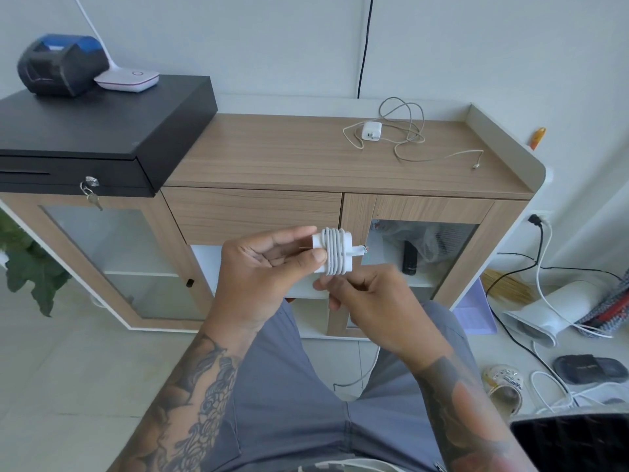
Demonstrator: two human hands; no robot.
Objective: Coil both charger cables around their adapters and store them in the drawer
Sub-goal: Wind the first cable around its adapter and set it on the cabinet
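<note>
Left hand (pixel 258 264) grips coiled adapter (pixel 332 250) in front of closed drawer (pixel 252 212), long axis left-right, plug end pointing right. Right hand (pixel 367 298) pinches beneath coil. Second charger (pixel 371 131) uncoiled, far right on cabinet top (pixel 272 155).

A black cash drawer (pixel 102 124) sits on the left end of the wooden cabinet top (pixel 272 155), a key (pixel 93 198) hanging from its front lock. On the cash drawer stand a dark receipt printer (pixel 61 64) with a blue lid and, touching it, the white base of a desk lamp (pixel 127 80). Green leaves (pixel 30 267) show at the left edge. On the floor to the right lie a white appliance (pixel 551 311) on its side, a black slipper (pixel 590 369) and loose white and black cords — one black plug (pixel 534 219) sits in a wall socket. An orange tool (pixel 537 137) sits by the cabinet's right edge.
</note>
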